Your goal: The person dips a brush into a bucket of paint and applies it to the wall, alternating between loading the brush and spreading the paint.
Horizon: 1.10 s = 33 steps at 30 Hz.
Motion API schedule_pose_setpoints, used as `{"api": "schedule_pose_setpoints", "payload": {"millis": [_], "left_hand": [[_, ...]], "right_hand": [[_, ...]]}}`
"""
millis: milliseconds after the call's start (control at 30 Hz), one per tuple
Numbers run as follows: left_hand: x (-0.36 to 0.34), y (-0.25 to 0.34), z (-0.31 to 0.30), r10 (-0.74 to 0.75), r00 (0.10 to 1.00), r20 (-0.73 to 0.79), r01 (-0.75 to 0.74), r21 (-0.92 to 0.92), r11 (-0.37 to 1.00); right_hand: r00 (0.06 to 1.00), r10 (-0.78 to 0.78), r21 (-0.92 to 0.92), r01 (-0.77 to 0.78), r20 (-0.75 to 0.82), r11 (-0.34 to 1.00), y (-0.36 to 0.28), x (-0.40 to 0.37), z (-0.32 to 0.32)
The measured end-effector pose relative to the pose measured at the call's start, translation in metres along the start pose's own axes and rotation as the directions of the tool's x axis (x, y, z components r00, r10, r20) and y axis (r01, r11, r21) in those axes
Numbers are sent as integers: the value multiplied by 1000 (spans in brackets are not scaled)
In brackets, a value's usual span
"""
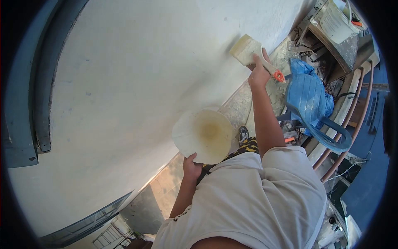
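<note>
The right hand [259, 74] is closed around the pale handle of a wide, flat, cream-bristled paintbrush [248, 49]; the bristles stand just beyond the fingers and press against the white plastered wall [137, 83], while the handle's orange tip [279, 76] sticks out on the hand's outer side. The left hand [191, 164] grips the near rim of a round white plastic pail [205, 135] with a yellowish stained inside; the pail sits just ahead of that hand, close to the wall. Outward of the right hand, well apart from it, a crumpled blue plastic bag [309, 93] lies on a blue plastic chair [327, 139].
</note>
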<state>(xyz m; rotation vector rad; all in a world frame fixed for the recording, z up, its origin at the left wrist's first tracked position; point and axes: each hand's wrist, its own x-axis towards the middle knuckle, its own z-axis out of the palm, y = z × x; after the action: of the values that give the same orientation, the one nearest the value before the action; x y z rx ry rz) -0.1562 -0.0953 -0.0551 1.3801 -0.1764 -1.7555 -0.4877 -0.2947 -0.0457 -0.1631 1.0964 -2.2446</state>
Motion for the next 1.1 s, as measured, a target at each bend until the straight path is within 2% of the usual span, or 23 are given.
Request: {"api": "schedule_pose_setpoints", "payload": {"millis": [33,100,167,233,300,367,433,500,567,600,633,667,700,733,800,833,900,933,967,1033,1100], "left_hand": [[0,0,0,21,1000,-16,-21,-7,1000],[-1,-1,-5,26,1000,-11,-26,-4,1000],[2,1,-1,32,999,-3,-32,3,999],[-2,6,-3,26,999,-42,-24,56,998],[-5,7,-5,43,997,-70,-39,54,998],[-5,6,-3,20,999,-35,-21,-25,999],[-6,7,0,27,999,-31,-27,-27,999],[-5,9,2,44,996,-74,-43,13,999],[-3,10,0,36,999,-37,-36,-4,999],[-4,10,-1,19,1000,-5,-19,-17,1000],[0,10,5,22,1000,4,-22,-15,1000],[1,10,8,33,999,-25,-33,-3,999],[-4,9,8,34,997,-66,-34,11,999],[-2,10,10,27,997,-66,-26,13,1000],[-3,8,8,21,999,-38,-21,8,1000],[-6,8,7,17,999,-44,-17,8,1000],[-4,12,12,18,998,-55,-16,42,999],[-5,13,12,28,999,-46,-27,34,999],[-4,14,10,40,998,-44,-38,34,999],[-11,15,5,37,995,-95,-36,19,999],[-21,16,-1,43,993,-113,-35,72,997]], "right_hand": [[1000,5,5,-5,-2,1000,27,0,-16],[987,43,-60,-53,-155,997,88,2,-46],[986,61,-196,-91,-153,976,143,11,-50],[977,105,-196,-142,-186,970,112,4,-8],[976,181,47,-176,-124,983,60,-7,16],[981,183,43,-180,-63,983,35,-10,6],[993,75,86,-68,-88,994,31,-8,-9],[988,86,52,-80,-125,995,62,-7,-20],[977,101,-22,-107,-189,994,107,1,-31],[964,185,-28,-193,-194,981,104,-3,-12],[990,-8,-231,-25,-138,973,103,1,7],[984,108,-75,-120,-144,990,95,4,10],[963,231,75,-222,-141,972,59,-4,19],[962,228,71,-220,-148,973,39,-4,19],[979,201,146,-196,-21,970,15,-6,4],[978,206,142,-201,-24,969,12,-9,-7],[970,236,316,-240,53,918,12,-3,-24],[952,298,372,-304,75,877,28,3,-41],[951,297,378,-306,84,874,47,7,-58],[861,489,602,-465,138,649,87,6,-86],[827,549,597,-502,120,626,133,2,-94]]}}
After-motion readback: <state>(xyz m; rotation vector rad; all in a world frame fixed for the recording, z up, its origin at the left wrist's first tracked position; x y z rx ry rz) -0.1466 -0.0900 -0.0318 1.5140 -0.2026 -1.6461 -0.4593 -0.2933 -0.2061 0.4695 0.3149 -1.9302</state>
